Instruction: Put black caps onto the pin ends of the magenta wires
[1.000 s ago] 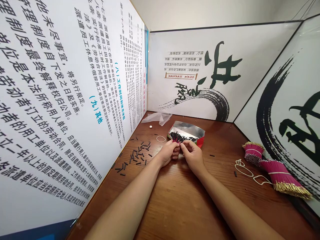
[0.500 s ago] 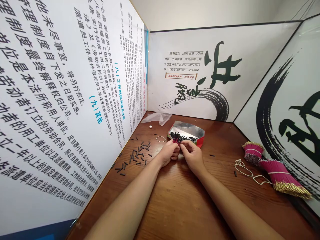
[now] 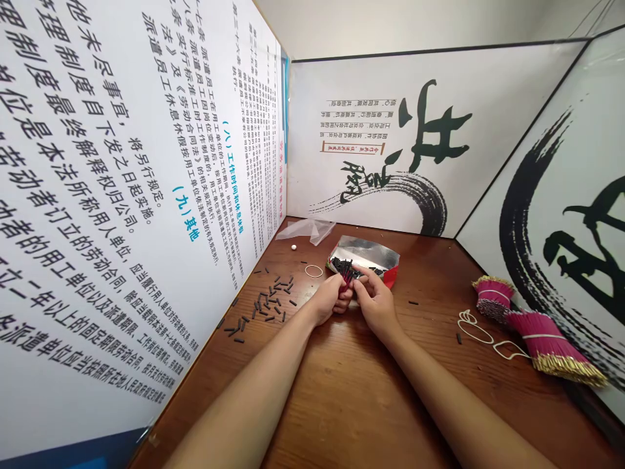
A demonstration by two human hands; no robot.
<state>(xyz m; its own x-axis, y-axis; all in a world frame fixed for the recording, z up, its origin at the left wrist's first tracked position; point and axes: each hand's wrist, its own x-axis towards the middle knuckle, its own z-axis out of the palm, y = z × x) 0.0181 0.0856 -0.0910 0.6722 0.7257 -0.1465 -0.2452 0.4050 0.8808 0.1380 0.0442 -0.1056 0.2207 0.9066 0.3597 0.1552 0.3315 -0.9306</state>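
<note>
My left hand [image 3: 332, 298] is closed around a bundle of thin pink wires [image 3: 346, 279], its far ends covered with short black tubes. The bundle tilts up over the front edge of a silvery, red-edged pouch [image 3: 368, 249] that holds more black tubes [image 3: 377, 271]. Just right of the bundle, my right hand [image 3: 375, 296] pinches with thumb and forefinger at the wire tips. A small dark piece shows at those fingertips and looks like one of the black tubes; the fingers partly hide it.
Loose black tubes [image 3: 266, 305] lie scattered at left, near a rubber band [image 3: 314, 271] and a clear plastic bag [image 3: 306, 230]. At right are two tied pink wire bundles [image 3: 547, 342] [image 3: 492, 296] and loose white bands [image 3: 476, 329]. Printed panels [image 3: 371, 143] wall the table in.
The wire bundle has tipped more upright in my left hand, showing more of its black ends. My right fingertips have shifted slightly up and in against the wire tips.
</note>
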